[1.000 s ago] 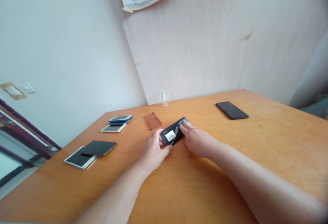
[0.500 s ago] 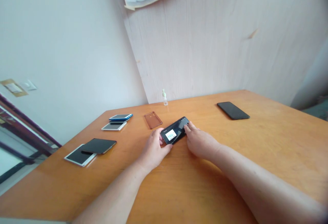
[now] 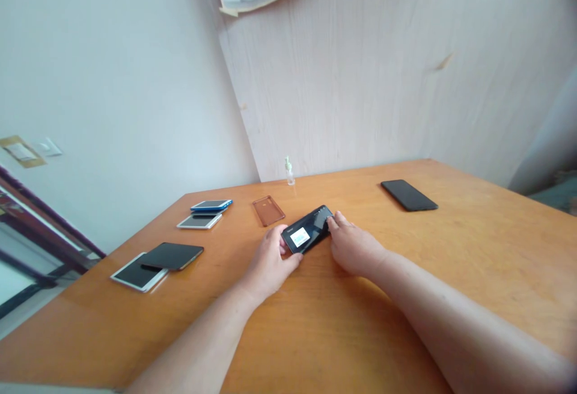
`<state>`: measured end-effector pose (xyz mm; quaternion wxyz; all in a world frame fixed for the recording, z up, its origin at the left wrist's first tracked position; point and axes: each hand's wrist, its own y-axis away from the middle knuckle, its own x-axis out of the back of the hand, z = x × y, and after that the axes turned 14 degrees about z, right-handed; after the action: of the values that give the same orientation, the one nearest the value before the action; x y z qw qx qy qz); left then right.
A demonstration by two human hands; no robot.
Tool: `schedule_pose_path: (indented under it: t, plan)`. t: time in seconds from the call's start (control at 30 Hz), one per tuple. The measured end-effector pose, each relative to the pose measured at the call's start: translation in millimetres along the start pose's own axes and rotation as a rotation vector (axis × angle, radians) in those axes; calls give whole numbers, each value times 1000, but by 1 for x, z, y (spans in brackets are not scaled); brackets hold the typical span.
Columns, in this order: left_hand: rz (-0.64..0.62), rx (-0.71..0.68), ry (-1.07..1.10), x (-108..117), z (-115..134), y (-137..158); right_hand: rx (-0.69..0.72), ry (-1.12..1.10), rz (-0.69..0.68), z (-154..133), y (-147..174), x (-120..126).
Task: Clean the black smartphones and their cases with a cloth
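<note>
Before me a black smartphone (image 3: 311, 229) is tilted, its glossy back facing up with a white label on it. My left hand (image 3: 273, 261) grips its left end, thumb along the near edge and fingers behind. My right hand (image 3: 356, 243) is closed at the right end, its fingertips on the phone's edge; the thumb is hidden. Just behind the phone lies a brown phone case (image 3: 269, 210), flat on the wooden table (image 3: 324, 328).
To the left lie a blue phone (image 3: 211, 205) over other phones, and a dark tablet (image 3: 174, 255) overlapping a white tablet (image 3: 139, 272). A small pump bottle (image 3: 290, 172) stands near the back edge. At right rests a black tablet (image 3: 409, 195).
My right hand's fingers have slid slightly right, toward the phone's outer edge. The left hand and the phone stay almost still.
</note>
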<state>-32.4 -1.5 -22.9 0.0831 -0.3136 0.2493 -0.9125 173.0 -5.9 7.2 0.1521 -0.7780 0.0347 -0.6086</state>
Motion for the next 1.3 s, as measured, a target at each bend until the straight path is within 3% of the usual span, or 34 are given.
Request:
schedule_pose_path:
  t: [0.07,0.23,0.3,0.47,0.53,0.67,0.73,0.8,0.9,0.97,1.17,1.23,1.3]
  plan:
    - [8,4,9,0,0,0,48,-27,12,-6,4,-2]
    - [-13,12,63,-1,0,0,333,-195,16,-31,17,-10]
    - [-21,18,47,0,1,0,292,-184,36,-23,11,-11]
    - [0,0,18,1,6,1,-11,-49,70,10,-9,-7]
    - [7,-4,23,0,5,2,35,-38,89,6,-6,-7]
    - [8,-19,42,-3,1,3,330,-140,101,-19,10,-16]
    - [10,-23,41,-4,-1,3,406,-183,108,-18,10,-22]
    - [3,-14,34,-4,-1,3,361,-169,146,-4,1,-28]
    - [-5,2,32,-4,0,3,156,-91,195,21,-15,-31]
    - [0,6,26,-4,0,4,111,-72,194,24,-17,-30]
    - [26,-68,48,-5,-1,3,480,-204,126,-19,3,-25]
    - [26,-71,36,-6,-1,3,481,-197,139,-16,-3,-26]
    - [12,-48,11,-6,-1,3,350,-155,181,1,-15,-29]
